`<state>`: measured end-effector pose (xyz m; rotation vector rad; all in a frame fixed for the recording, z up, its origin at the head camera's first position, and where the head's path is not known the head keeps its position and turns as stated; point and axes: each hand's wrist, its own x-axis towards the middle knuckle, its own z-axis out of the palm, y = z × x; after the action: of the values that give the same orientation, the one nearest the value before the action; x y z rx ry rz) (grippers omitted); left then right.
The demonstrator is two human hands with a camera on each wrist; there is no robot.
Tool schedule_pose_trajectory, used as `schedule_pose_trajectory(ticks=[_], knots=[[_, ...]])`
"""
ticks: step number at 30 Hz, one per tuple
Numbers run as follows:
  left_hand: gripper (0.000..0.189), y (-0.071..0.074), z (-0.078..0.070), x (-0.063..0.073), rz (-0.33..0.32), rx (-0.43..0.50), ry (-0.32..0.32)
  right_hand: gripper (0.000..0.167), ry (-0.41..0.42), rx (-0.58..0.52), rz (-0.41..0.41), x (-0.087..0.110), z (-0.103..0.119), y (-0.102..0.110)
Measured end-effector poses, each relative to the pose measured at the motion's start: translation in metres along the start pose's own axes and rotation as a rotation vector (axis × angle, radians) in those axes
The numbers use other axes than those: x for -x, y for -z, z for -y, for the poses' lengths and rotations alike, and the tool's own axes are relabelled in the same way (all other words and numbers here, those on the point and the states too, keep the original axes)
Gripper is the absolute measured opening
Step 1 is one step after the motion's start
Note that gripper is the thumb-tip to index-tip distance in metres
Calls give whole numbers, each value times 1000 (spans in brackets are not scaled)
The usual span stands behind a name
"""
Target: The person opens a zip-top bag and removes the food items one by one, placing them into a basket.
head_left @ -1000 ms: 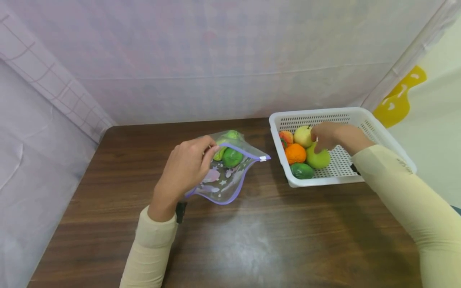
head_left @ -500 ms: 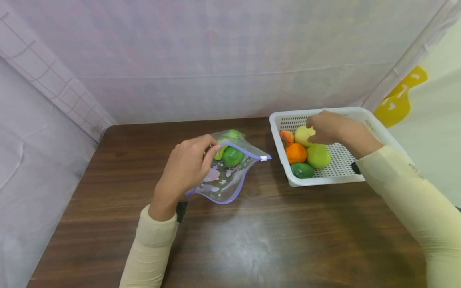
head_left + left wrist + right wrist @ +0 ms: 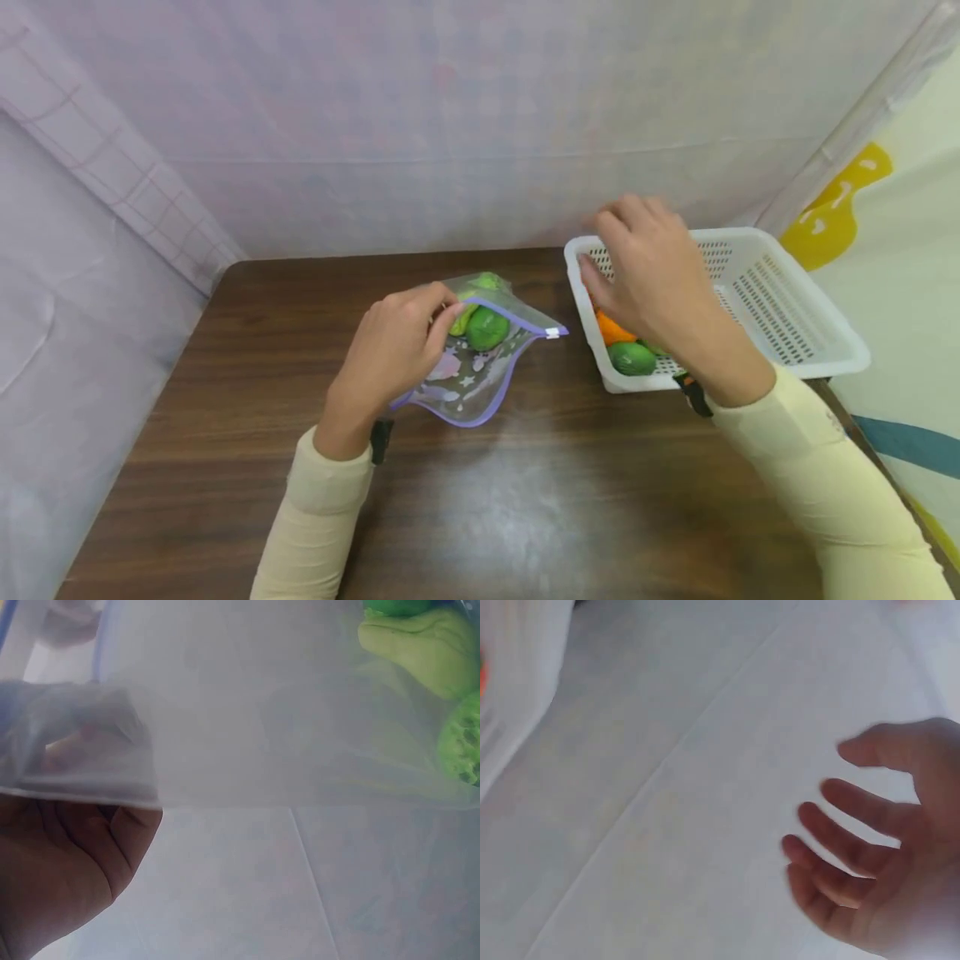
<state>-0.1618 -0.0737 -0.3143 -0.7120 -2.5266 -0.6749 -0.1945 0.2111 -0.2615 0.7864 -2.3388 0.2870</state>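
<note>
Grip of the left hand [image 3: 393, 346]: thumb and fingers pinch the rim of a clear, purple-edged bag [image 3: 495, 404] on the bench [image 3: 487, 533]. Inside, farther back, is a round green vegetable [image 3: 487, 330]. Right of it stands a white basket [image 3: 846, 346] with a green piece [image 3: 632, 359] and, beyond, an orange fruit [image 3: 613, 329]. Above its left side hangs the right hand [image 3: 654, 275], fingers loosely apart, holding nothing.

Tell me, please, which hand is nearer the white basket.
Right: the right hand is close by the white basket; the left hand is farther left, holding the clear bag.
</note>
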Motion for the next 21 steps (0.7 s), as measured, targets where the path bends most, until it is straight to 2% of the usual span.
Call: schedule_pose_trajectory(ticks=[2, 5, 8, 12, 16, 21], knots=[[16, -1, 0, 0, 1, 1, 0, 21, 84, -37, -89, 6, 18, -7], [17, -1, 0, 0, -4, 1, 0, 21, 143, -105, -96, 13, 42, -17], [17, -1, 1, -1, -7, 3, -9, 23, 185, -168, -23, 18, 59, -28], [17, -1, 1, -1, -3, 8, -17, 25, 289, -199, 95, 23, 73, -48], [17, -2, 0, -1, 0, 9, -16, 25, 362, -167, 144, 27, 83, -68], [17, -2, -1, -1, 1, 14, -13, 26, 382, -57, 188, 28, 94, -89]])
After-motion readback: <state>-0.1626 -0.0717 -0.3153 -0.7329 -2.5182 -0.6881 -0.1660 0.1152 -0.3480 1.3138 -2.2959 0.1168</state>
